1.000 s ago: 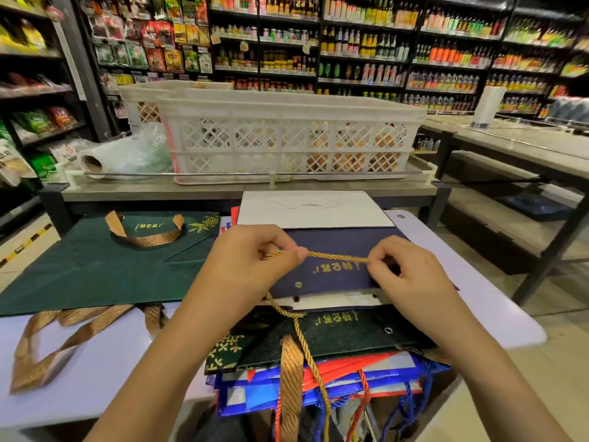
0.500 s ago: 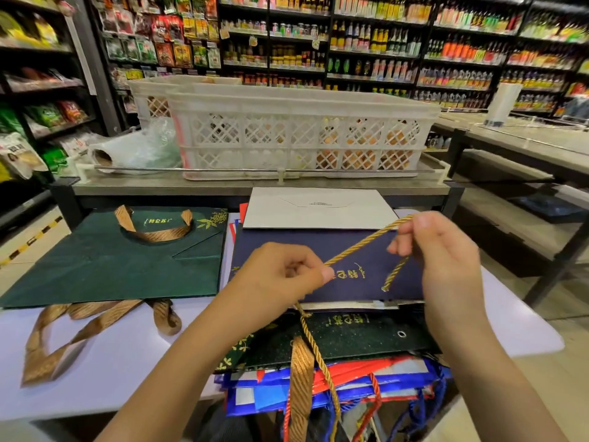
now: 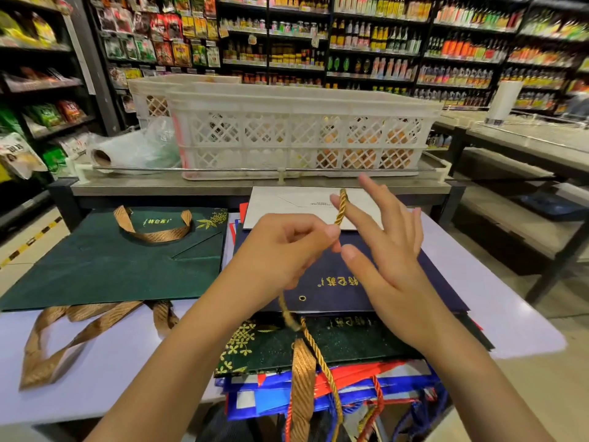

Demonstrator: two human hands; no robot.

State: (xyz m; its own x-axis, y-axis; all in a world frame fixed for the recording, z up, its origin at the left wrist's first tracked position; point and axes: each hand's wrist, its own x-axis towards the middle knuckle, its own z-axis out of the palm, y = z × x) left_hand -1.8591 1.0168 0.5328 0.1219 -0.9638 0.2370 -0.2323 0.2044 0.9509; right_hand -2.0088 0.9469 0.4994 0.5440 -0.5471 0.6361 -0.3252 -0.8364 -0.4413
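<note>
Knotting of gold cord (image 3: 341, 207): left hand (image 3: 280, 250) pinches it at the fingers; right hand (image 3: 390, 253) is spread loose, the cord crossing its forefinger, above navy bag (image 3: 331, 283). Next move probably needs a loop drawn tight.

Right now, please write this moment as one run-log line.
left hand: pinches gold twisted cord | right hand: fingers spread straight, index against cord | below hands: flat navy paper bag

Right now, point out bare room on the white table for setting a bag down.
Bare table right of the navy bag, out to the edge; another patch between the ribbon handles and the bag stack. Centre is crowded.
</note>
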